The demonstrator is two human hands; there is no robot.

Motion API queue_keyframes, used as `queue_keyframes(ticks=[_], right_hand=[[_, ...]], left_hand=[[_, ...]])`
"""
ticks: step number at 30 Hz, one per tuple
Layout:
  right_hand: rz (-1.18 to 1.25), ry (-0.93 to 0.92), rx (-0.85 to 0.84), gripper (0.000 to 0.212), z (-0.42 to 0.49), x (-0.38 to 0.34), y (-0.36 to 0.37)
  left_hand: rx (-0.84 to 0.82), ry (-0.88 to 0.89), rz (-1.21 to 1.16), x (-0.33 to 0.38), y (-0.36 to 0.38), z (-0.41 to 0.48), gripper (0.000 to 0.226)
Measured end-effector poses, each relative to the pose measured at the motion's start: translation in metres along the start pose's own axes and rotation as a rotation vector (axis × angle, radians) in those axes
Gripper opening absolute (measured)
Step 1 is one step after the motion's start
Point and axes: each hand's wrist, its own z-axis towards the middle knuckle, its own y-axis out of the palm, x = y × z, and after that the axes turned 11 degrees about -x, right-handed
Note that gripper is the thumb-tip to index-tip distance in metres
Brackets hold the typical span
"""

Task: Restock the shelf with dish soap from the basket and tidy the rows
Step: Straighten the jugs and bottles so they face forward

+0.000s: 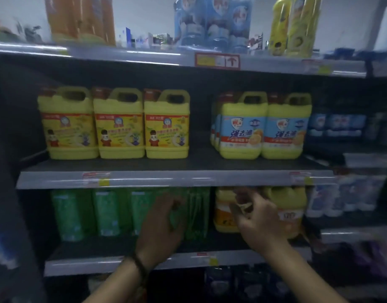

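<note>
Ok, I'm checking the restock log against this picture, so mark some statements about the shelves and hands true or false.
1. Three yellow plastic jugs with yellow labels front the middle shelf's left side. True.
2. The yellow jugs with blue labels touch them. False: bare shelf separates the two groups.
3. The left hand is at the green bottles on the lower shelf. True.
4. The right hand reaches the middle shelf. False: it is at the lower shelf, before the yellow jugs with orange labels.

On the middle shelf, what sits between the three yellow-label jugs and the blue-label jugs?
Nothing: the head view shows bare dark shelf board between the yellow-label jugs and blue-label jugs.
</note>
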Motion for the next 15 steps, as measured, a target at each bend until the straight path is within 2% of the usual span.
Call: queue_keyframes(ticks=[4, 8, 11, 15], right_hand=[[0.095, 0.19, -0.002, 0.022, -0.043, 0.07, 0.002], [0.108, 0.354, 0.038, 0.018, -0.068, 0.14, 0.005], [0.171, 0.456, 0.093, 0.038, -0.076, 0.192, 0.008], [0.204, 0.49, 0.168, 0.062, -0.068, 0.246, 0.013]], left_hand=[[-0.235, -0.054, -0.063, 0.008, 0.057, -0.023, 0.027], [-0.352, -0.127, -0.143, 0.013, 0.115, -0.029, 0.029], [-0.418, -0.181, -0.203, 0.016, 0.16, -0.017, 0.033], [-0.472, -0.265, -0.328, 0.024, 0.214, 0.015, 0.037]])
